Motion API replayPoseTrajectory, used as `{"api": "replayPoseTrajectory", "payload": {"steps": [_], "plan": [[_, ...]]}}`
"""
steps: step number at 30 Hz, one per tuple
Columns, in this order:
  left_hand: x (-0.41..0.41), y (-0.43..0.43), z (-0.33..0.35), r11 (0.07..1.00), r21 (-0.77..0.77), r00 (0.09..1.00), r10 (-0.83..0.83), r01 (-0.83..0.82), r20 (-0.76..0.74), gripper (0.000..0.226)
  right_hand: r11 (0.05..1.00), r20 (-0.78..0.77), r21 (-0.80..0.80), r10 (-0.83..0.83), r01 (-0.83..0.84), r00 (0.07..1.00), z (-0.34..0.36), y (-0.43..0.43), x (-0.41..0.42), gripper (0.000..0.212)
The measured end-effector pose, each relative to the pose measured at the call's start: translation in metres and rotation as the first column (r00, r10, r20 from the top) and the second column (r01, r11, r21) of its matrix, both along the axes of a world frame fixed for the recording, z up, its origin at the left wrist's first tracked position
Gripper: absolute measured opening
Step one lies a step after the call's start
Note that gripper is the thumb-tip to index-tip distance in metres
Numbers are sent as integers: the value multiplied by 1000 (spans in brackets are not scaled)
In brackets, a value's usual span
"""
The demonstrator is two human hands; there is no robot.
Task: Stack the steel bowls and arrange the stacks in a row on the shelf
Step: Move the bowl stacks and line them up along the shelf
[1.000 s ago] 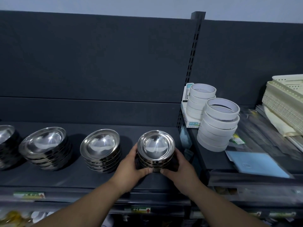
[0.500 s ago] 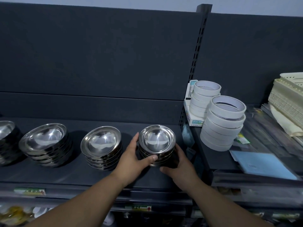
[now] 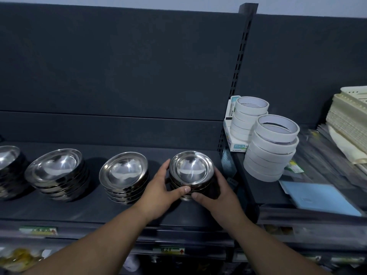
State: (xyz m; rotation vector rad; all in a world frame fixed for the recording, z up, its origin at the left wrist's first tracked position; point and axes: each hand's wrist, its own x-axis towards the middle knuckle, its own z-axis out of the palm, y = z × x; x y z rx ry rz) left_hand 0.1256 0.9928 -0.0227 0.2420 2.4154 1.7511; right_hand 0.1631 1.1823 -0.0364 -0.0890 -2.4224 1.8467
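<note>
Several stacks of shiny steel bowls stand in a row on the dark shelf [image 3: 83, 211]. The rightmost stack [image 3: 191, 169] is the smallest, and both my hands hold it. My left hand [image 3: 160, 191] grips its left side with the thumb on the front. Cupping its right side is my right hand [image 3: 216, 193], thumb at the front beside the left thumb. To the left stand a second stack [image 3: 124, 172], a third stack [image 3: 56, 170] and a fourth stack [image 3: 8, 161] cut off by the frame edge.
An upright slotted post [image 3: 238, 80] divides the shelving. On the right shelf stand two piles of white tape rolls [image 3: 272, 149], a small box [image 3: 235, 143], a blue sheet [image 3: 321, 197] and cream plastic trays [image 3: 349, 116]. Price labels [image 3: 38, 230] line the shelf's front edge.
Both hands have stayed on the rightmost stack, which has slid slightly back on the shelf; my left thumb has come round to its front.
</note>
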Motion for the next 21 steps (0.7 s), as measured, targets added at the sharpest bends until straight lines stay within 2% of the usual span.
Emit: {"api": "replayPoseTrajectory", "payload": {"steps": [4,8,11,16,21], "plan": [[0,0,-1,1000,-12,1000,-10,10,5,113,999,-37,1,-38,38,999,3,0,-1,77],[0,0,1,999,-39,1000,-14,14,-20,113,998,-57,3,-65,65,996,3,-1,-2,75],[1,1,2,999,-51,999,-15,13,-40,106,995,-61,-8,-100,99,993,0,-1,-1,73],[4,3,1,999,-33,997,41,-43,-66,97,999,-44,-1,-52,51,998,3,-2,-4,71],[9,6,-3,991,-45,985,122,-128,-120,83,996,12,-83,-23,24,1000,0,-1,-1,64]]}}
